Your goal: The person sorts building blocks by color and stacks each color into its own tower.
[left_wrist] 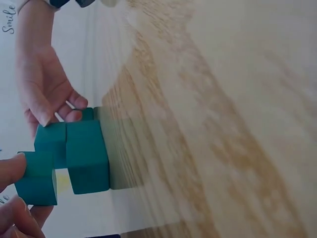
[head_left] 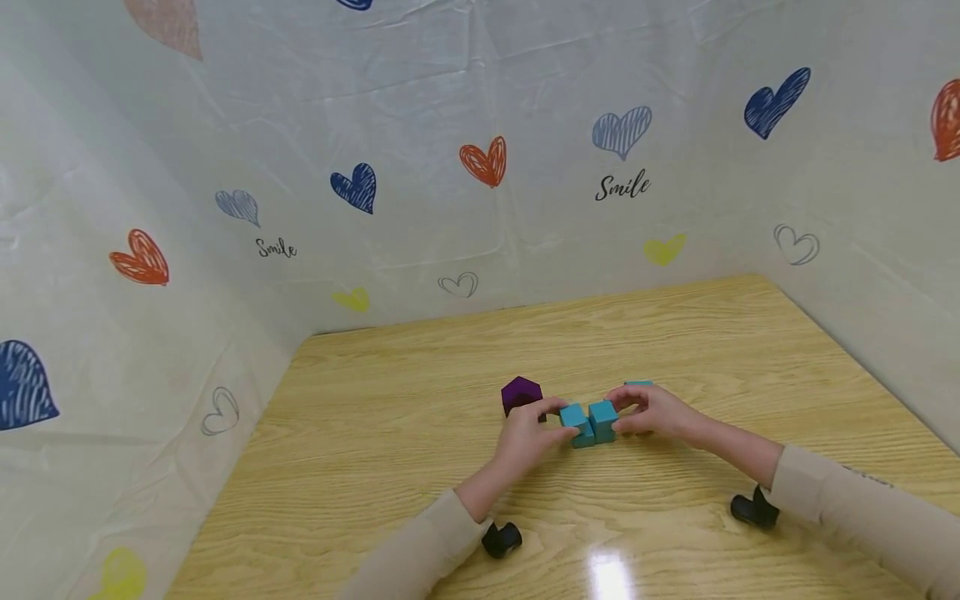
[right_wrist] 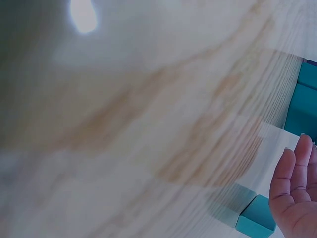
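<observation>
My left hand (head_left: 525, 433) pinches a teal cube (head_left: 573, 416) between thumb and fingers. In the left wrist view this held cube (left_wrist: 37, 178) stands above the table, beside a stack of teal cubes. Thumb and index finger of my right hand (head_left: 651, 412) are at the sides of the stack's upper teal cube (head_left: 603, 412). Beneath it is a lower teal cube (left_wrist: 88, 156) on the table; another lower teal cube (head_left: 583, 438) shows under the held one. The right wrist view shows the right hand's other fingers (right_wrist: 285, 173) nearly straight, close to the cubes (right_wrist: 302, 109).
A dark purple block (head_left: 521, 392) with an angular outline sits behind my left hand. One more teal block (head_left: 638, 383) lies behind my right hand, partly hidden. Black wrist devices (head_left: 501, 540) hang below both sleeves. A heart-patterned sheet (head_left: 412, 233) surrounds the wooden table (head_left: 360, 467).
</observation>
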`<action>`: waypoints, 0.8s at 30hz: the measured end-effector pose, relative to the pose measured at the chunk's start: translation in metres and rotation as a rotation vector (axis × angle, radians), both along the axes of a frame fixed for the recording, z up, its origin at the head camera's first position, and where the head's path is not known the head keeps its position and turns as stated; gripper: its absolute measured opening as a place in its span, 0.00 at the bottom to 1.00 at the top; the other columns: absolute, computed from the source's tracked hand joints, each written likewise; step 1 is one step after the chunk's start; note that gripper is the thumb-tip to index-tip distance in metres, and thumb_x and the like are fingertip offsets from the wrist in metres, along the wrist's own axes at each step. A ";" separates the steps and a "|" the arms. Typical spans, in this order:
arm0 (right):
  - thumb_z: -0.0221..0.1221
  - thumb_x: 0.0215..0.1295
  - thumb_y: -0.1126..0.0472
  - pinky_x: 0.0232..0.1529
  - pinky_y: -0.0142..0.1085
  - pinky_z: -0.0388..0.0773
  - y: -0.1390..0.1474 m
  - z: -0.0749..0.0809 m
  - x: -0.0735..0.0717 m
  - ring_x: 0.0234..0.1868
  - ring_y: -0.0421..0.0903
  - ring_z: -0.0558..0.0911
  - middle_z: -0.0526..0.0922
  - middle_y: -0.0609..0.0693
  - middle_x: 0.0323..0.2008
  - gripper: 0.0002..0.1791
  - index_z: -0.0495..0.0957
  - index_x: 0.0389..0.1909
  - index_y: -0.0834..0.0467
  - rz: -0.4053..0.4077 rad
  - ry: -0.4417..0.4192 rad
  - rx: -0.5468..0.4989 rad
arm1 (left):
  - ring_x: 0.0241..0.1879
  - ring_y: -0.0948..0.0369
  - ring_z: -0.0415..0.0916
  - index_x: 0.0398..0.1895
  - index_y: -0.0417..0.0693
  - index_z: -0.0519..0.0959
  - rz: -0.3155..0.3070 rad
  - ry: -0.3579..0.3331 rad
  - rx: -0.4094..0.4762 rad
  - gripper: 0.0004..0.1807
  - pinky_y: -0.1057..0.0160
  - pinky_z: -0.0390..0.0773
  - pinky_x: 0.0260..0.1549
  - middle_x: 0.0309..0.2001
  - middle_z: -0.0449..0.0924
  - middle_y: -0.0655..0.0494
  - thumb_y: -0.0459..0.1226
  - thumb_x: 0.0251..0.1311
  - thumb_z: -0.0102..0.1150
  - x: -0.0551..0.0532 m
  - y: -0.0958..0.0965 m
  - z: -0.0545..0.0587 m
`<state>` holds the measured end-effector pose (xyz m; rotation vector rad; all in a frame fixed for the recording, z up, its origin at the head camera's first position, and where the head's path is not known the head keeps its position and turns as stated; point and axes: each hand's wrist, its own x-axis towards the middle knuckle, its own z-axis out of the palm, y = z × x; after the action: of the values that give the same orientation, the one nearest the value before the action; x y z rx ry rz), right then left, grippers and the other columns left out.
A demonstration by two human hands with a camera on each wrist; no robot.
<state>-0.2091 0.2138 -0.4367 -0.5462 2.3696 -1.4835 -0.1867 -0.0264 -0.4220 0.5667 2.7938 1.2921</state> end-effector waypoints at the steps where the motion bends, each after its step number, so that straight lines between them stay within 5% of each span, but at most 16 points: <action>1: 0.64 0.55 0.60 0.32 0.33 0.76 0.000 0.000 0.000 0.43 0.49 0.76 0.76 0.62 0.46 0.27 0.70 0.52 0.70 -0.002 0.000 0.002 | 0.45 0.57 0.76 0.47 0.50 0.80 0.004 -0.008 -0.005 0.19 0.65 0.75 0.43 0.42 0.82 0.58 0.44 0.50 0.66 0.000 0.001 -0.001; 24: 0.64 0.55 0.59 0.31 0.35 0.75 -0.002 0.001 0.001 0.37 0.46 0.76 0.75 0.62 0.46 0.27 0.69 0.52 0.70 -0.007 -0.019 -0.010 | 0.47 0.59 0.75 0.48 0.52 0.80 0.008 -0.043 -0.047 0.21 0.61 0.74 0.43 0.45 0.81 0.60 0.46 0.50 0.66 -0.007 0.008 -0.008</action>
<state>-0.2084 0.2119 -0.4355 -0.5236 2.3536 -1.4975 -0.1935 -0.0179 -0.4299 0.5197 2.7868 1.2210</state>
